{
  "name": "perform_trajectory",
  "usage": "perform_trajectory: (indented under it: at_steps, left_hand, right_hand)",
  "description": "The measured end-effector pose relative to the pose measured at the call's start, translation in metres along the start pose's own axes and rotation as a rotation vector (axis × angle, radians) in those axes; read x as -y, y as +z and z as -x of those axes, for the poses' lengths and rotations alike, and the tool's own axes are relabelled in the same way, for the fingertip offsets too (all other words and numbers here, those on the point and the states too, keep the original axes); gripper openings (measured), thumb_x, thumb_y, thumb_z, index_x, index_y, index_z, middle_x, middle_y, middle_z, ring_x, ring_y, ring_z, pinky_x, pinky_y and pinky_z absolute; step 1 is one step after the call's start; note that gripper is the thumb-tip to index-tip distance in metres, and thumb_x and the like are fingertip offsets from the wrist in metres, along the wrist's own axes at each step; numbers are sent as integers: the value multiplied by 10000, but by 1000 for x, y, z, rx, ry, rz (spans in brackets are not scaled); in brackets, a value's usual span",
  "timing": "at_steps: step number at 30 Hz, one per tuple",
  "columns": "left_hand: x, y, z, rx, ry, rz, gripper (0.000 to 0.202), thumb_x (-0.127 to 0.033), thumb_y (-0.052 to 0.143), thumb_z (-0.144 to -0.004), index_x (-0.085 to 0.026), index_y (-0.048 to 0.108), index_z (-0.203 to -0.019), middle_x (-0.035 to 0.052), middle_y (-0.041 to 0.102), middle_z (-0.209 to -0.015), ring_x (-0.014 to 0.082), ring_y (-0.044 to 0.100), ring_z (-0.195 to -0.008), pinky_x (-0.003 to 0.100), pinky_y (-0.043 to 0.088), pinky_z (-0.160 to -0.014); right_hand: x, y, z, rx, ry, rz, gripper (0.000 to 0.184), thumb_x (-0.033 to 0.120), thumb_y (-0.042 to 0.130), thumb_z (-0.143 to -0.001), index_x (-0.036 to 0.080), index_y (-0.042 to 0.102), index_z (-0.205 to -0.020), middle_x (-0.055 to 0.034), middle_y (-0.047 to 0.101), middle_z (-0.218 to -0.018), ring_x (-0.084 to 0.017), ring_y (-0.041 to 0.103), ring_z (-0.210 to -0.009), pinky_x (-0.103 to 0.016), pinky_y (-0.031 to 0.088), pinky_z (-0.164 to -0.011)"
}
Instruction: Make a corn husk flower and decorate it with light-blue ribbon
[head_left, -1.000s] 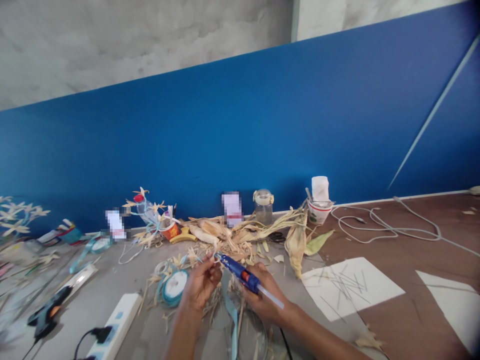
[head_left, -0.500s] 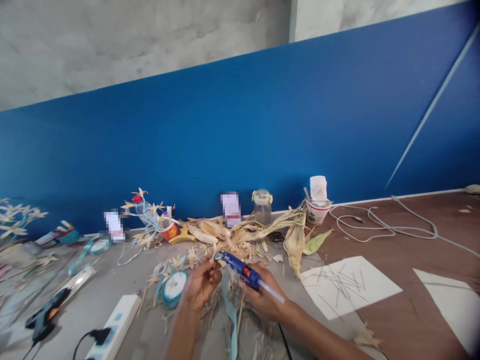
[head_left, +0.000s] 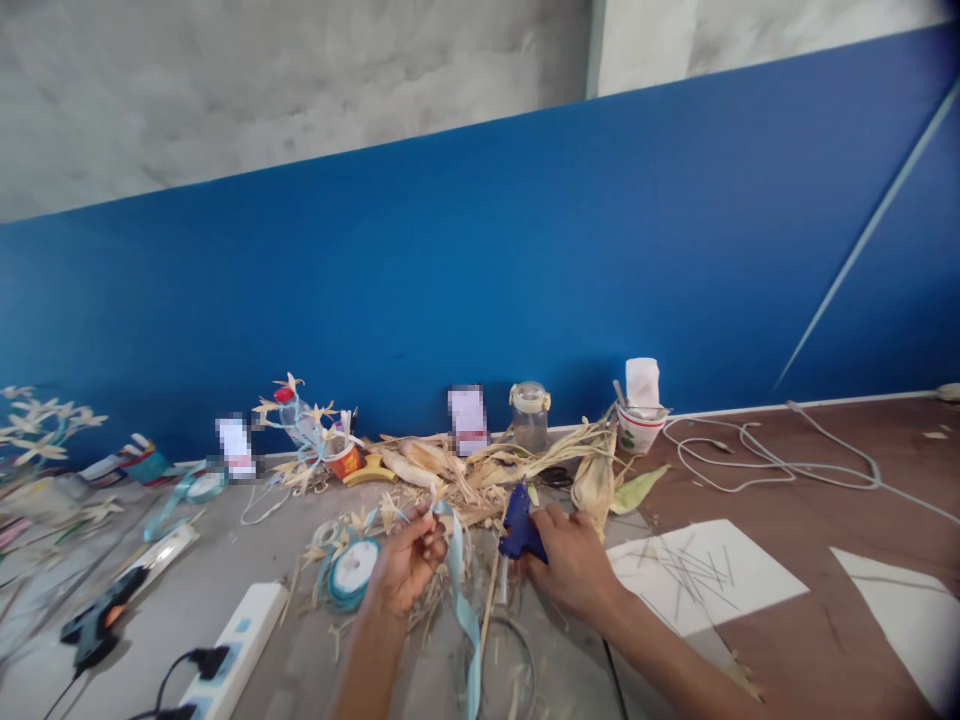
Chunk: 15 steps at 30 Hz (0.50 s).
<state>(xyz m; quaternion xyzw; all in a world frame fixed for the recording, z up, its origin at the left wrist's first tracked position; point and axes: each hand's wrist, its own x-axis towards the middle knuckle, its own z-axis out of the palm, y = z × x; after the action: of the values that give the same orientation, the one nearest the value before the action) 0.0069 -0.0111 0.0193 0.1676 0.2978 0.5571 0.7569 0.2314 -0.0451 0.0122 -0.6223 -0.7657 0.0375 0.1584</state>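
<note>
My left hand (head_left: 411, 565) is closed in a pinch on the upper end of a light blue ribbon (head_left: 463, 595), which hangs down in a long strip. A pale petal-like tip shows at the fingertips, partly hidden. My right hand (head_left: 576, 562) grips a blue glue gun (head_left: 519, 518), its nozzle pointing up and away, apart from the ribbon. Left of my left hand lies a spool of blue ribbon (head_left: 354, 568) with pale husk flowers (head_left: 388, 512) behind it. Dry corn husks (head_left: 427, 462) spread beyond both hands.
A white power strip (head_left: 244, 635) and a black glue gun (head_left: 105, 615) lie at left. At the back stand a phone (head_left: 467, 420), a clear jar (head_left: 529, 415) and a paper cup (head_left: 640, 430). Thin sticks lie on white paper (head_left: 765, 575); a white cable (head_left: 750, 470) coils behind.
My right hand has drawn the glue gun rightward, away from the ribbon end, and turned it so the nozzle points up. My left hand still holds the ribbon.
</note>
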Motion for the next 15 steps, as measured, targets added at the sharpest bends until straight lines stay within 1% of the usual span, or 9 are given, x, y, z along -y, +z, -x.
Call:
perform_trajectory:
  at_steps: [3,5,7,9,10,12,13,15]
  left_hand:
    - [0,1,1,6,-16,5,259,-25,736,-507,-130,619,-714,-40,476,-536,30,415,-462,99,293,-388]
    - [-1,2,2,21,-25,5,271,-25,745,-495,-130,628,-716,-38,482,-532,31,413,-460,102,292,-386]
    - [-1,3,3,29,-27,-6,263,-27,742,-502,-130,628,-716,-36,488,-534,30,410,-457,105,291,-384]
    - [0,4,3,27,-23,-30,244,-31,733,-522,-130,621,-715,-36,488,-535,31,413,-455,109,297,-387]
    - [0,4,3,25,-20,-44,239,-32,727,-531,-131,617,-718,-38,488,-535,32,415,-454,111,301,-388]
    - [1,6,4,25,-13,-71,234,-36,720,-543,-130,610,-727,-42,486,-533,32,419,-450,111,304,-388]
    - [2,7,5,26,-10,-83,233,-39,719,-546,-128,607,-730,-44,487,-530,31,420,-447,110,304,-387]
    - [4,9,6,22,-1,-110,235,-48,721,-549,-123,605,-739,-48,489,-522,27,415,-435,108,303,-385]
  right_hand:
    - [-8,9,5,67,27,54,248,279,556,-758,130,589,-953,-134,613,-932,-278,561,-879,-393,318,-803]
    - [-12,11,8,105,43,63,272,305,566,-761,127,602,-963,-137,617,-937,-277,560,-898,-384,322,-811]
    - [-13,5,8,112,58,55,282,314,579,-755,129,615,-965,-141,616,-948,-275,563,-897,-383,327,-815]
    - [-9,-6,6,62,67,-4,261,287,563,-766,135,624,-969,-148,607,-992,-271,565,-899,-390,331,-823]
    - [-4,-13,3,14,65,-67,246,264,536,-785,141,627,-977,-148,601,-1029,-266,564,-908,-393,332,-832]
    - [9,-23,-4,-83,41,-313,276,266,492,-819,159,614,-1042,-128,602,-1078,-257,544,-983,-377,337,-866]
    - [18,-26,-9,-98,37,-477,287,287,492,-821,166,613,-1051,-116,616,-1068,-245,542,-989,-357,352,-867]
    - [38,-22,-21,-52,51,-817,307,332,509,-804,165,613,-1039,-102,636,-1025,-226,564,-931,-333,397,-831]
